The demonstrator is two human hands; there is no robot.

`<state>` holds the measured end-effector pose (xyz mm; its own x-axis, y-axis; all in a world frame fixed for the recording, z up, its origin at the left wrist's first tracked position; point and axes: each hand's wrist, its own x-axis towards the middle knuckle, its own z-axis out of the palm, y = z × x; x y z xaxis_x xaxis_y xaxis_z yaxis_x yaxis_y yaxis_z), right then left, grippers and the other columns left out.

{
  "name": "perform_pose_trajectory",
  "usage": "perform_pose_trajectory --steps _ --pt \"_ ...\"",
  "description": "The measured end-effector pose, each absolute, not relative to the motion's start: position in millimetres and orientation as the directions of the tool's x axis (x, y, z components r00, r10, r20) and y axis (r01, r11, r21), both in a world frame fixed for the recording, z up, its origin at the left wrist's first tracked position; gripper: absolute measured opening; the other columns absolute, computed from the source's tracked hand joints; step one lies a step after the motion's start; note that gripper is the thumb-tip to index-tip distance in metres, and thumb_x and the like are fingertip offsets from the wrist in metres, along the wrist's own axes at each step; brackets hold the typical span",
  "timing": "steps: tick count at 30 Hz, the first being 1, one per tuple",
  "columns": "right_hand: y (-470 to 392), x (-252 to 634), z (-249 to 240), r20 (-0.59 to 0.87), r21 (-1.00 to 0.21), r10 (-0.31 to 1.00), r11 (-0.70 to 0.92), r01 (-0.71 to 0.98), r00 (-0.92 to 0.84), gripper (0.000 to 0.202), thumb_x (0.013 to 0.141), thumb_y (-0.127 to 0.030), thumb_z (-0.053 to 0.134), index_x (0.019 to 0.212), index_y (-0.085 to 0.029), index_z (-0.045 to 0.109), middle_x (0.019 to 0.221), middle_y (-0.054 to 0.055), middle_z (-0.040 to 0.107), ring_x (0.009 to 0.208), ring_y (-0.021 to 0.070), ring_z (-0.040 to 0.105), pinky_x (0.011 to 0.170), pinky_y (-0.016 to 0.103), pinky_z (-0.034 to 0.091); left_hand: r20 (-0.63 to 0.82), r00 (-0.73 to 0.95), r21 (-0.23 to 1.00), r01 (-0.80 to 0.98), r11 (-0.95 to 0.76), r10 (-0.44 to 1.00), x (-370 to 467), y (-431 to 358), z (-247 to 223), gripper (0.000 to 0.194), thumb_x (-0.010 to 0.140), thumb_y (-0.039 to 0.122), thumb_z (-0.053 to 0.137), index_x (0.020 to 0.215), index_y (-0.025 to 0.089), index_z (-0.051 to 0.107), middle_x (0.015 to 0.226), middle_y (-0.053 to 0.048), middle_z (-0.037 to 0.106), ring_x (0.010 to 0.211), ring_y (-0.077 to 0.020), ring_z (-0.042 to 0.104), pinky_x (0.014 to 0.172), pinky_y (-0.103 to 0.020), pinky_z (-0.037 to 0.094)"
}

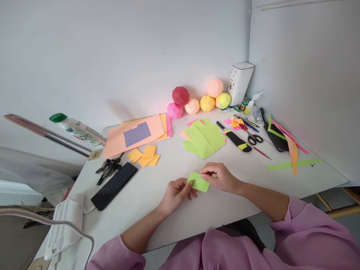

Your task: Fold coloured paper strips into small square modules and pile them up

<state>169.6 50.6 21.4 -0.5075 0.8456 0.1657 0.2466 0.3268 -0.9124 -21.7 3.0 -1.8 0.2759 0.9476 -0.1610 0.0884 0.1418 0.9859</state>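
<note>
A small green piece of paper (199, 182) is held above the near part of the white table. My left hand (177, 192) pinches its left edge between thumb and fingers. At its upper right, my right hand (219, 176) grips the corner with thumb and forefinger. Beyond my hands lies a pile of larger green paper sheets (204, 138), with pink pieces showing under them. Several small orange paper pieces (146, 156) are scattered to the left of my hands.
A box cutter (236, 140), scissors (255, 139), pens and paper strips (292, 165) lie right. Faceted paper balls (180, 96) line the wall. Left are a black phone (114, 186), keys (108, 168) and stacked coloured sheets (115, 140). A cable (70, 222) crosses the lower left.
</note>
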Motion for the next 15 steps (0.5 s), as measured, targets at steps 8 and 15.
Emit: perform_pose_trajectory --steps 8,15 --pt "47.2 167.5 20.5 0.034 -0.970 0.844 0.157 0.186 -0.535 0.017 0.079 -0.028 0.053 0.070 -0.014 0.058 0.067 0.000 0.054 0.060 0.0103 0.048 0.054 0.022 0.040 -0.111 0.330 0.991 0.106 0.080 0.937 -22.9 1.0 -1.4 0.028 0.082 0.036 0.051 0.072 0.012 0.062 0.063 -0.006 0.067 0.053 -0.0131 0.060 0.050 -0.025 0.049" --pt "49.0 167.4 18.3 -0.056 -0.998 0.803 -0.019 0.068 -0.593 0.022 0.077 -0.034 0.058 0.074 -0.013 0.060 0.068 0.000 0.053 0.058 0.0087 0.045 0.052 0.022 0.037 -0.116 0.385 0.988 0.139 0.066 0.916 -24.5 0.1 -2.1 0.031 0.083 0.037 0.049 0.072 0.012 0.064 0.061 -0.007 0.067 0.052 -0.0128 0.059 0.051 -0.025 0.049"
